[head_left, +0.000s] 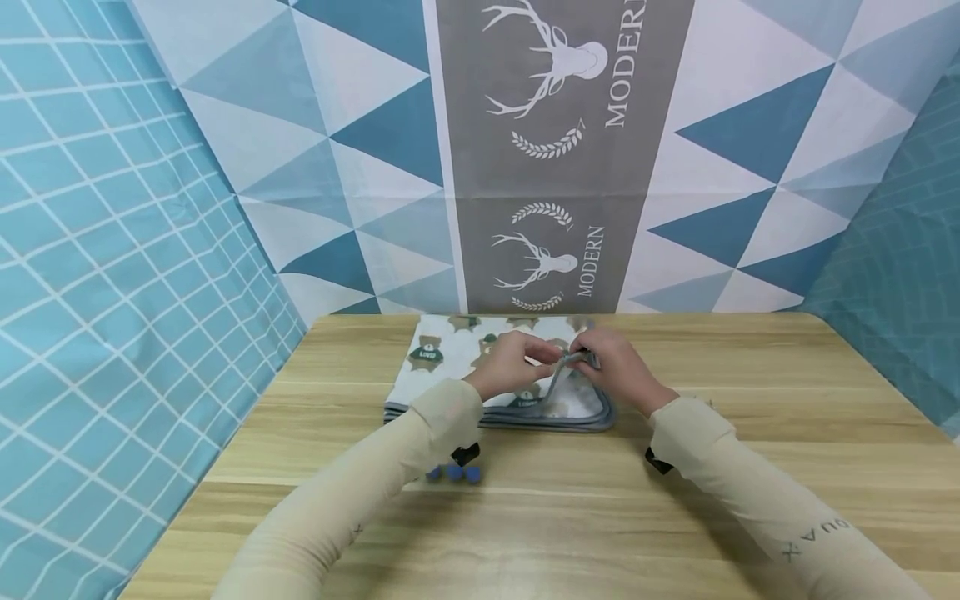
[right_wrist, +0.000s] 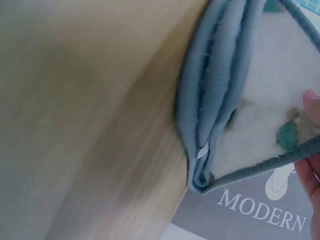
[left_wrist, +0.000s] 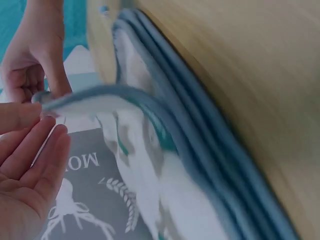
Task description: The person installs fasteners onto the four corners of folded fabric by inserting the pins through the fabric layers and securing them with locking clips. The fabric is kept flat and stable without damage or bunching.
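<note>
A folded white blanket (head_left: pixel 457 354) with printed bears and blue-grey piped edging lies towards the back of the table. Its top layer is lifted near the right front corner, with the remaining layers stacked flat underneath. My right hand (head_left: pixel 618 371) pinches the raised edge, thumb on one face and fingers on the other in the right wrist view. From the left, my left hand (head_left: pixel 513 367) meets that same edge, its thumb and fingertips pinching the raised piping (left_wrist: pixel 95 92) in the left wrist view. Both hands are close together over the blanket.
The wooden table (head_left: pixel 570 517) runs up to a patterned backdrop (head_left: pixel 540 175) with deer and triangles. A blue gridded sheet (head_left: pixel 97 250) borders the left side. Several small blue round things (head_left: pixel 454 472) show beside my left sleeve. Each wrist carries a black device (head_left: pixel 465 454).
</note>
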